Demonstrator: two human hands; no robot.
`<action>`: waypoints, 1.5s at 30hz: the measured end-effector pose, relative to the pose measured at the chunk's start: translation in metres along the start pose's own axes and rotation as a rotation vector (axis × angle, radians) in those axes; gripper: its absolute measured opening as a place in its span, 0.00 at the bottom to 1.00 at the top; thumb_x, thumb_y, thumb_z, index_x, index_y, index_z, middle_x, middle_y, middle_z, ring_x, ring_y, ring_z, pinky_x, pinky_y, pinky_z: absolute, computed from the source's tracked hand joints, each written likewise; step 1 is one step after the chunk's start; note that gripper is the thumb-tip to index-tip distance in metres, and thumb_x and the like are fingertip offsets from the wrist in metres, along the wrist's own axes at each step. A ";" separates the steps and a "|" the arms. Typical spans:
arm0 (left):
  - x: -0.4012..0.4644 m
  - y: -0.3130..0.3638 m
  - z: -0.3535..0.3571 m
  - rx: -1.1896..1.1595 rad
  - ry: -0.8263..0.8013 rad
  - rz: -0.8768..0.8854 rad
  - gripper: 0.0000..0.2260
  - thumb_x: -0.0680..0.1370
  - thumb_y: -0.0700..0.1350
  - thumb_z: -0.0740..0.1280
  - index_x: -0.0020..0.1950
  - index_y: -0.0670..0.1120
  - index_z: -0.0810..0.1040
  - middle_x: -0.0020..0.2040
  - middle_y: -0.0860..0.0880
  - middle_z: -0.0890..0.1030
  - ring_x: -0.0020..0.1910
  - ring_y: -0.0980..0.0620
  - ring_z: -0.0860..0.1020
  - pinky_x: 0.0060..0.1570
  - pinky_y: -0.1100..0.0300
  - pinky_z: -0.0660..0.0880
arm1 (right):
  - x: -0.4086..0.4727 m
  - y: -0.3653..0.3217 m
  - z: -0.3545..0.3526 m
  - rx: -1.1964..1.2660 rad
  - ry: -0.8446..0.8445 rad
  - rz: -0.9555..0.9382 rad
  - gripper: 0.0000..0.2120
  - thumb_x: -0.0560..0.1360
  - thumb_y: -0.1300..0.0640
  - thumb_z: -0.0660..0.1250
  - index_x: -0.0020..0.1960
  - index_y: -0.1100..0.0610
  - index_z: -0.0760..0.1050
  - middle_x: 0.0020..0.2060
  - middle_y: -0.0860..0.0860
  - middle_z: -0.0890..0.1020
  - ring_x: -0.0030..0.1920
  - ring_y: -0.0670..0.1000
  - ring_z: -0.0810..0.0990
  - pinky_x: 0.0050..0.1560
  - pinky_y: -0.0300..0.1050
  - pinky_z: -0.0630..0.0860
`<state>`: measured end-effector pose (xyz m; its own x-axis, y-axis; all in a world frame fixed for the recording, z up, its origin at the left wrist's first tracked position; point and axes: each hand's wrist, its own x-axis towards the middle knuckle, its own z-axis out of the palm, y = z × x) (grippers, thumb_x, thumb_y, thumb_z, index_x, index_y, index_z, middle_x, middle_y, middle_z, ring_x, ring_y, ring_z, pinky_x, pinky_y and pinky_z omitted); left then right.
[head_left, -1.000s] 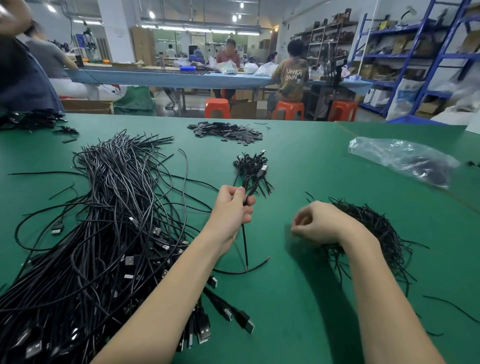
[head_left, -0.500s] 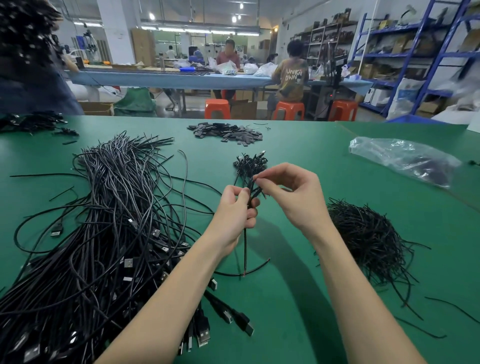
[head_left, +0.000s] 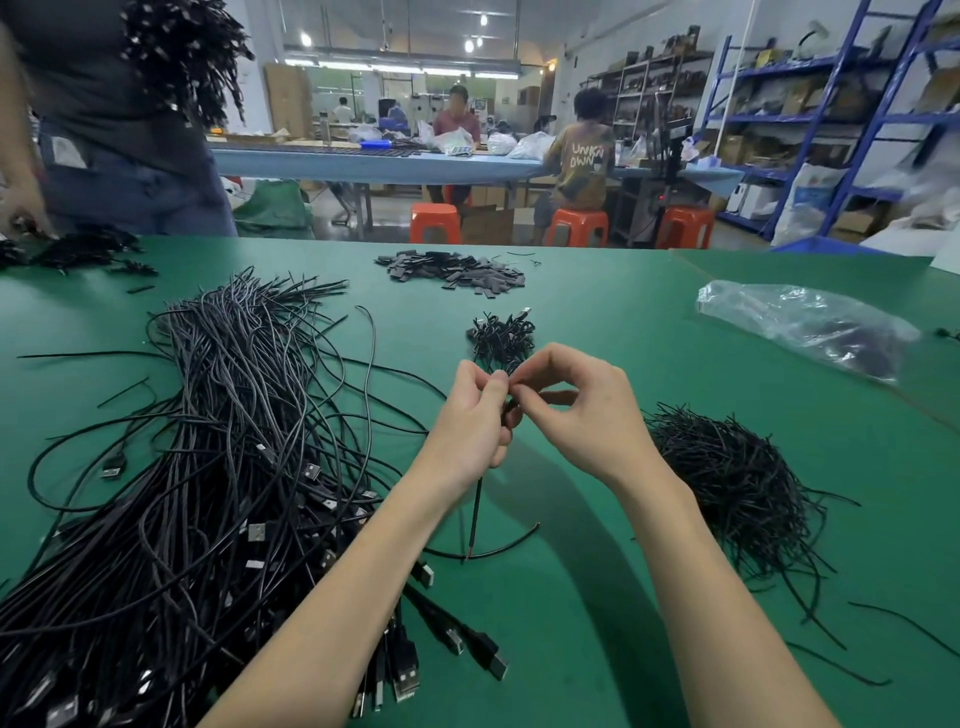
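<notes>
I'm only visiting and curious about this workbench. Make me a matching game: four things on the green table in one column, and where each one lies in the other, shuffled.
Things
1. heap of long USB cables
2. pile of short black ties
3. clear plastic bag
4. pile of flat dark pieces

Places
A. near the far edge of the table, straight ahead
B. just right of the right hand
C. left of the left hand
D. far right, lying alone

Pairs: 1-C, 2-B, 3-D, 4-A
</notes>
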<state>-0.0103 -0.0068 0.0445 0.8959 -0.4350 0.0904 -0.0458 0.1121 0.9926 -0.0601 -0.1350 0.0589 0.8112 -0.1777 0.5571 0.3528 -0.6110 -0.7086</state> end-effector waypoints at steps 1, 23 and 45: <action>0.000 0.000 0.000 0.013 -0.003 0.014 0.11 0.86 0.47 0.55 0.45 0.48 0.60 0.29 0.53 0.69 0.23 0.57 0.60 0.21 0.66 0.57 | 0.000 0.000 0.000 0.009 0.003 0.010 0.05 0.74 0.65 0.71 0.44 0.56 0.81 0.38 0.44 0.85 0.42 0.43 0.84 0.46 0.33 0.80; -0.007 0.009 -0.004 -0.266 -0.183 -0.027 0.11 0.85 0.39 0.55 0.42 0.46 0.62 0.35 0.44 0.75 0.28 0.54 0.64 0.27 0.63 0.53 | -0.006 0.020 -0.011 0.903 -0.231 0.791 0.04 0.67 0.56 0.76 0.40 0.55 0.86 0.41 0.48 0.85 0.36 0.41 0.80 0.35 0.32 0.77; -0.009 -0.012 0.015 0.195 -0.130 0.100 0.06 0.82 0.41 0.66 0.47 0.44 0.70 0.38 0.52 0.86 0.31 0.56 0.74 0.38 0.60 0.71 | 0.025 -0.026 -0.037 -0.780 -0.159 0.207 0.03 0.69 0.51 0.75 0.40 0.42 0.86 0.38 0.45 0.85 0.40 0.52 0.81 0.35 0.40 0.69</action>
<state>-0.0241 -0.0177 0.0332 0.8189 -0.5429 0.1860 -0.2272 -0.0091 0.9738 -0.0663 -0.1525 0.1073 0.9015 -0.2696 0.3387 -0.1887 -0.9489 -0.2531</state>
